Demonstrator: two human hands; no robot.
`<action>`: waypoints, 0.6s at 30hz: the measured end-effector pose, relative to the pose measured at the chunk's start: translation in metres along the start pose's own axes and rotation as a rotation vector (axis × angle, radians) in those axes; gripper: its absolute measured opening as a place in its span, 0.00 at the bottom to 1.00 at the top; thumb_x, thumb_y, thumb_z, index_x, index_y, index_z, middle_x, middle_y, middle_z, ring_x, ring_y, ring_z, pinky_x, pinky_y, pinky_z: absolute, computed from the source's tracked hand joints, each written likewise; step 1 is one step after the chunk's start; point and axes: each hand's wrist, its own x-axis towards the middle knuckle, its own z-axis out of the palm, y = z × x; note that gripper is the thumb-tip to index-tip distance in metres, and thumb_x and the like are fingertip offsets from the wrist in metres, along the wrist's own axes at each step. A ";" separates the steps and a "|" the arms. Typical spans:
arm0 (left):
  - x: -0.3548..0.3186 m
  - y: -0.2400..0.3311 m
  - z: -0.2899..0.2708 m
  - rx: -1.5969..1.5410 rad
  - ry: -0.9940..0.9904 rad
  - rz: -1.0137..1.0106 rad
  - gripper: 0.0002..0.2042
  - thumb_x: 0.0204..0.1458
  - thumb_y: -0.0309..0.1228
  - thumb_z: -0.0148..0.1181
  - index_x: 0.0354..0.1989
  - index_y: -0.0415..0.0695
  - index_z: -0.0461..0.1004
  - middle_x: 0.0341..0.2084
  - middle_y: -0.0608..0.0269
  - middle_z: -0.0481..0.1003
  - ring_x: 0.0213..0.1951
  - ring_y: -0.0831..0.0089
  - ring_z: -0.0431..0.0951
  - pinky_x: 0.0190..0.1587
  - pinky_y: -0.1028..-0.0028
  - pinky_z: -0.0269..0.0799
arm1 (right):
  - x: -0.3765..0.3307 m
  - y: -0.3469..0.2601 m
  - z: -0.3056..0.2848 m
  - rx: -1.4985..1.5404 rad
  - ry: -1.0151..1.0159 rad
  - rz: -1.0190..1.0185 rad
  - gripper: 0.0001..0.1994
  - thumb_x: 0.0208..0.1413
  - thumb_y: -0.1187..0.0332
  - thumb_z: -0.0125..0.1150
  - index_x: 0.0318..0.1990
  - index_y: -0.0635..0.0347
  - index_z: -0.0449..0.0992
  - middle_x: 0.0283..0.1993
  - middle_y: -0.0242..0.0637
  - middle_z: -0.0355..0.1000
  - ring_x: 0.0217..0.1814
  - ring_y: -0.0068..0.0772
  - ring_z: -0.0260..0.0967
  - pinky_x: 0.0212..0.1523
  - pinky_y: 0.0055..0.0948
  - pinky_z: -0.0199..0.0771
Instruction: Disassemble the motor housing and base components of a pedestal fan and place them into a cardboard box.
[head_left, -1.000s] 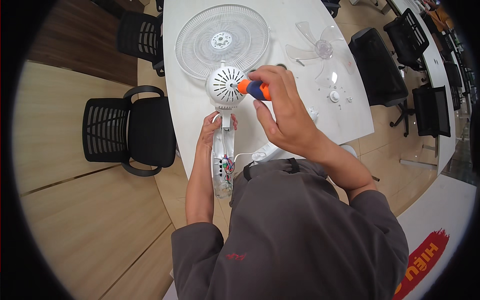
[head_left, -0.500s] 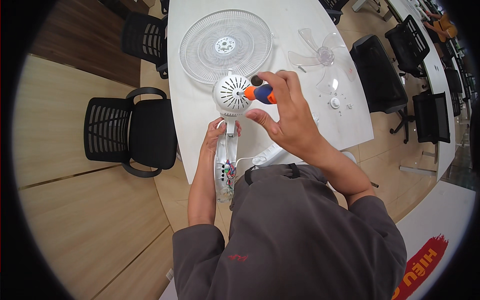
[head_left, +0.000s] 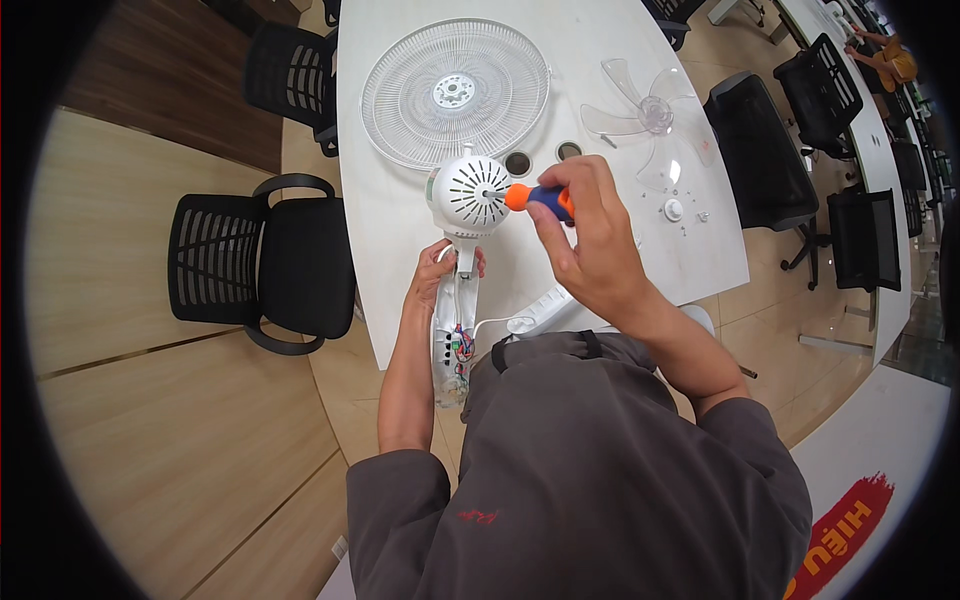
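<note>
Seen from above, a person in a grey top works at the near edge of a long white table (head_left: pixel 400 250). The right hand (head_left: pixel 590 240) is closed around a screwdriver (head_left: pixel 540 198) with an orange and blue handle, fingers curled over the grip and thumb beneath. The orange end of the handle points left and meets the side of a round white fan motor housing (head_left: pixel 468 192) with radial vent slots. The metal tip is hidden, so whether it sits in a screw cannot be told.

The left hand (head_left: pixel 440 275) lies just below the housing, wrapped around the top of the white fan stem (head_left: pixel 455 330), fingers closed on it. The stem runs down toward the person's body, and its open lower part shows coloured wires inside.

The right forearm rises from the lower right, bent at the elbow, with the wrist lifted above the table. The left forearm reaches straight up from the lower edge, beside the stem.

Farther back on the table lies a round wire fan guard (head_left: pixel 455 92), just beyond the housing. A clear plastic fan blade (head_left: pixel 650 115) lies to the right of it, well apart from the hands. A white power strip (head_left: pixel 545 310) lies under the right wrist. A black mesh office chair (head_left: pixel 260 262) stands to the left of the table.
</note>
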 end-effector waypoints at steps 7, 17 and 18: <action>0.000 -0.001 -0.001 -0.002 0.004 0.016 0.27 0.44 0.42 0.71 0.44 0.29 0.73 0.32 0.49 0.78 0.33 0.61 0.81 0.40 0.64 0.78 | 0.000 0.001 0.003 -0.021 0.096 -0.102 0.19 0.54 0.74 0.64 0.51 0.68 0.66 0.48 0.52 0.61 0.45 0.51 0.68 0.44 0.39 0.71; 0.001 0.000 -0.002 0.040 0.025 0.017 0.28 0.43 0.44 0.72 0.43 0.30 0.74 0.32 0.49 0.78 0.32 0.61 0.81 0.40 0.65 0.78 | 0.002 0.002 0.002 -0.005 0.058 -0.102 0.21 0.53 0.75 0.64 0.53 0.67 0.66 0.48 0.52 0.61 0.44 0.51 0.68 0.43 0.40 0.71; 0.001 -0.001 -0.002 0.048 0.021 0.005 0.28 0.43 0.44 0.72 0.42 0.30 0.74 0.32 0.49 0.78 0.32 0.61 0.81 0.40 0.65 0.78 | 0.002 0.002 0.001 0.006 0.013 0.001 0.20 0.52 0.76 0.62 0.53 0.66 0.66 0.49 0.52 0.61 0.45 0.51 0.68 0.45 0.40 0.71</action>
